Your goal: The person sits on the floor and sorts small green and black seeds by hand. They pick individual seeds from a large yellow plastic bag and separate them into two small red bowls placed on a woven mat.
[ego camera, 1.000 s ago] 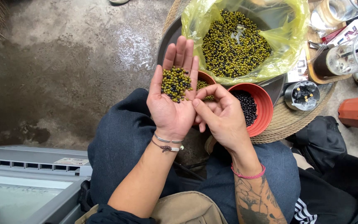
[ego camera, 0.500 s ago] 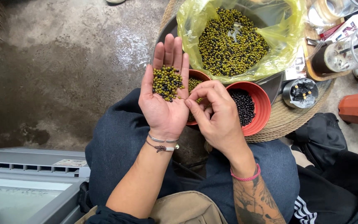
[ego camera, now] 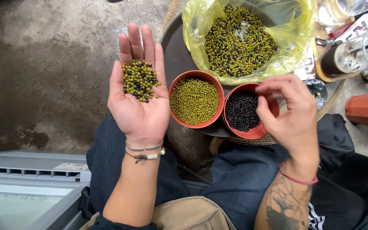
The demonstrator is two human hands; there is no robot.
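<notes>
My left hand (ego camera: 139,91) is held flat, palm up, with a small heap of mixed green and black beans (ego camera: 139,80) lying on its fingers. My right hand (ego camera: 290,115) hovers over the right-hand orange bowl of black beans (ego camera: 243,111), fingertips pinched together; whether a bean is between them is too small to tell. Beside it stands an orange bowl of green beans (ego camera: 195,100). Behind both bowls, a yellow plastic bag (ego camera: 243,38) lies open with many mixed beans inside.
The bowls and bag rest on a dark round tray (ego camera: 177,51) over a woven mat. Glass jars (ego camera: 350,53) and a small tin (ego camera: 316,89) stand at the right, a terracotta pot (ego camera: 367,108) beyond. A grey box (ego camera: 26,187) sits at the lower left on concrete floor.
My right hand has moved right, away from my left palm, to above the bowl of black beans. The left hand stays open with the beans.
</notes>
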